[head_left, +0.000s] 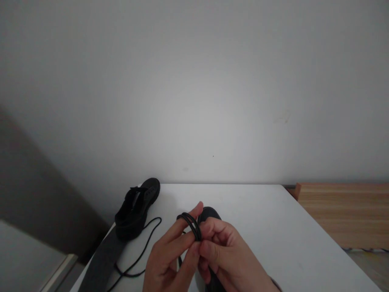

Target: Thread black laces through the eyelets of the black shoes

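A black shoelace (191, 222) is wound in several loops round the fingers of my left hand (173, 253). My left thumb presses against the loops from below. The fingertips of my right hand (223, 251) pinch the lace beside the left thumb. Behind both hands a black shoe (209, 213) lies on the white table (261, 227), mostly covered by them. Another black shoe (136, 209) rests at the table's left side, its opening facing up. A thin black lace (138, 259) curves over the table between that shoe and my left hand.
A flat dark grey strip (101, 263) extends from under the left shoe toward the near edge. The table's far edge meets a pale wall (212, 101). To the right, past the table's edge, is a wood-grain panel (343, 215).
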Tool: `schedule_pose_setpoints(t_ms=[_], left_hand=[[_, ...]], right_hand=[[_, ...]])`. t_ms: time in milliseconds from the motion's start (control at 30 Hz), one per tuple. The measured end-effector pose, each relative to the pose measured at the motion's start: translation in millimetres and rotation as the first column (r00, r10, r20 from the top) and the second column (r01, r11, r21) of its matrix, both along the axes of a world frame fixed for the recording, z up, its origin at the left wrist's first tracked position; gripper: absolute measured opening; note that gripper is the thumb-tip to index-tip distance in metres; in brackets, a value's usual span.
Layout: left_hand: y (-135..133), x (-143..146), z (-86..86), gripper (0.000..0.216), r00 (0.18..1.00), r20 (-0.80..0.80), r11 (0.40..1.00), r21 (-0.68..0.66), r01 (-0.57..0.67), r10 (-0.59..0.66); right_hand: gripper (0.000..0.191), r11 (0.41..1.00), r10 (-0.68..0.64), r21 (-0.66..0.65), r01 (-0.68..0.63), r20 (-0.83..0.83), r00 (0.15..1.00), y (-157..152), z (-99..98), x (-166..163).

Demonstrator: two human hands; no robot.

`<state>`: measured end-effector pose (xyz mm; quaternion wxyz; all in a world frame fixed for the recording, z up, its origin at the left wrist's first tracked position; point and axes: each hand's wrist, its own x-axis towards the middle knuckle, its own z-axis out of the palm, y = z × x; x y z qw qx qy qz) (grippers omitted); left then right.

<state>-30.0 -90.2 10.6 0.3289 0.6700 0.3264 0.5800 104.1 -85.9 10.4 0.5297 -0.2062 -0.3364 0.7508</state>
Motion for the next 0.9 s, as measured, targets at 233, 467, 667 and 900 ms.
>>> schedule_pose_setpoints(t_ms=[233,467,667,900], left_hand=[[9.9,-3.8,12.6,0.027,0.994,-0.037,0.993,0.062,0.105,-0.103],[35.1,-19.2,32.8,0.021,0.964,0.265,0.998,-0.06,0.0,0.016],[63.8,-39.3,38.4,0.015,0.836,0.547,0.999,-0.014,-0.03,0.033],[86.3,-45.7,5.9,0.014,0.748,0.657,0.983,-0.182,0.034,0.096]], right_hand=[[0.029,0.993,-0.021,0.12,0.015,0.049,0.999,0.2,18.2,17.6],[0.014,0.935,-0.336,0.006,0.355,-0.308,0.89,15.1,55.1,86.7],[0.037,0.814,-0.517,-0.098,0.573,-0.571,0.637,15.3,50.3,152.6],[0.028,0.758,-0.621,-0.129,0.64,-0.445,0.645,17.2,1.9,175.0]])
